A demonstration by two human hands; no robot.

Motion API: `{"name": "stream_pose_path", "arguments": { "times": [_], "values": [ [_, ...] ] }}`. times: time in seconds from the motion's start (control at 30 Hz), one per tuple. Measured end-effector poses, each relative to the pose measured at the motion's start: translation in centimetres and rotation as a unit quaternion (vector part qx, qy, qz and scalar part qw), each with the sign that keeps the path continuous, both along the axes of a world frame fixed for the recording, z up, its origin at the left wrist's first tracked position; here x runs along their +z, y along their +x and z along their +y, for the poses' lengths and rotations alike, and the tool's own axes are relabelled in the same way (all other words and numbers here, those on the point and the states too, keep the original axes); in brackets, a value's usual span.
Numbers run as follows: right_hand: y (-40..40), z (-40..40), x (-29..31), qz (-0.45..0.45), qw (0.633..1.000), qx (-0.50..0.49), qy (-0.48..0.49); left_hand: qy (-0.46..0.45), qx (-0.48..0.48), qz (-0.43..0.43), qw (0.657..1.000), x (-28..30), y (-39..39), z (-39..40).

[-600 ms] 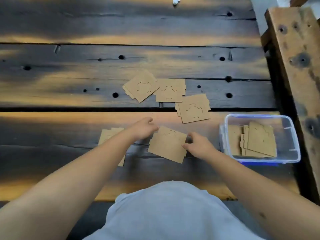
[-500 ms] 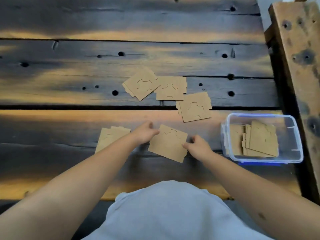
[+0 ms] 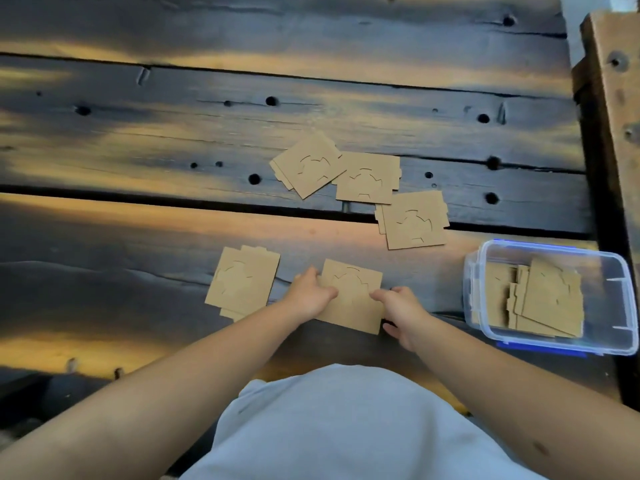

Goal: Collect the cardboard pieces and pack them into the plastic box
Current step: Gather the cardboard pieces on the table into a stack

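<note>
A brown cardboard stack (image 3: 353, 296) lies on the wooden table in front of me. My left hand (image 3: 308, 296) grips its left edge and my right hand (image 3: 401, 310) grips its right edge. To the left lies another cardboard pile (image 3: 242, 282), untouched. Three more cardboard piles sit farther back: one (image 3: 308, 166), one (image 3: 369, 178) and one (image 3: 414, 220). The clear plastic box (image 3: 620, 299) with a blue rim stands at the right, with several cardboard pieces (image 3: 543, 303) lying inside it.
The dark plank table (image 3: 138, 133) has gaps and holes between its boards. A raised wooden beam (image 3: 616, 98) runs along the right side, just behind the box. My light grey shirt (image 3: 346, 427) fills the bottom of the view.
Both hands have closed in on the nearest cardboard stack, now gripping its two sides. My left arm has shifted right, uncovering the pile on the left.
</note>
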State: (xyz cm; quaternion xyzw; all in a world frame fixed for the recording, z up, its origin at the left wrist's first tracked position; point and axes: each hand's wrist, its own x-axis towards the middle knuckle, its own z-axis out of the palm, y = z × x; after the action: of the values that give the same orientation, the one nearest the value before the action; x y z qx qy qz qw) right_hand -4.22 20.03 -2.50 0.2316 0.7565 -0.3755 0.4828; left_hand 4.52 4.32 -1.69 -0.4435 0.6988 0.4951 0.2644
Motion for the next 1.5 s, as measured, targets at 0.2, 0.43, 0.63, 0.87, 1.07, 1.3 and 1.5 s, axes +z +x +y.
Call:
{"name": "stream_pose_path", "arguments": {
  "times": [0.2,0.43,0.63,0.87,1.07,1.3,1.5],
  "values": [
    [0.4,-2.2,-0.1,0.049,0.992,0.112,-0.035,0.02,0.155,0.013,0.988,1.1,3.6,-1.8],
    [1.4,-10.7,0.8,0.166,0.914,0.364,-0.074,0.124,0.394,0.002,0.911,2.5,9.0,-3.6],
    [3.3,-18.3,0.7,0.248,0.791,0.552,-0.088,0.148,0.581,0.041,0.799,1.7,11.4,-4.4],
    [5.4,-22.3,-0.7,0.23,0.723,0.651,-0.042,0.171,0.642,0.045,0.746,0.6,11.5,-5.6],
    [5.2,-22.0,-1.2,0.228,0.734,0.64,-0.013,0.125,0.642,-0.002,0.756,-0.7,11.2,-6.1],
    [3.0,-19.1,-2.1,0.223,0.799,0.558,0.003,0.088,0.538,-0.022,0.838,-1.2,10.0,-6.4],
    [0.4,-15.1,-1.2,0.187,0.86,0.473,-0.039,0.057,0.442,0.015,0.895,-0.8,8.2,-7.0]
  ]
}}
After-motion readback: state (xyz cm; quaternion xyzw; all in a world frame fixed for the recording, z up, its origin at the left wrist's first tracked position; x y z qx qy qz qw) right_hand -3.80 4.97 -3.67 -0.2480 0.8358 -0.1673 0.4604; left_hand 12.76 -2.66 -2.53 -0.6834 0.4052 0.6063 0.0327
